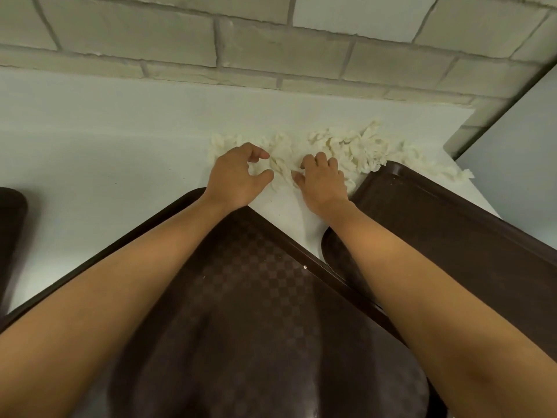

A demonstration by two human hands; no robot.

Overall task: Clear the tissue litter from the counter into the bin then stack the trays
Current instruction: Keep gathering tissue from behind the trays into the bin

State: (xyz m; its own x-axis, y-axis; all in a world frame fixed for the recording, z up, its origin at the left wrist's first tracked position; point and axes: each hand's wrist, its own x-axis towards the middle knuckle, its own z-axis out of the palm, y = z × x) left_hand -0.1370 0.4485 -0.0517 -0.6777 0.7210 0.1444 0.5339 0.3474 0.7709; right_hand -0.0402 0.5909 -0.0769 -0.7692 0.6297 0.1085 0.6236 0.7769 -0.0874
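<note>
A heap of shredded white tissue litter (355,146) lies on the white counter (105,140) near the brick wall. My left hand (238,173) hovers over the heap's left end, fingers and thumb curved apart with nothing between them. My right hand (322,179) rests on the middle of the heap, its fingers curled down into the shreds. A brown checkered tray (256,297) lies below both forearms. A second brown tray (446,218) lies to the right, its far corner touching the tissue. The edge of a third brown tray (10,224) shows at the far left.
A pale brick wall (271,43) runs along the back of the counter. The counter ends at the right beside a grey wall panel (518,164). No bin is in view.
</note>
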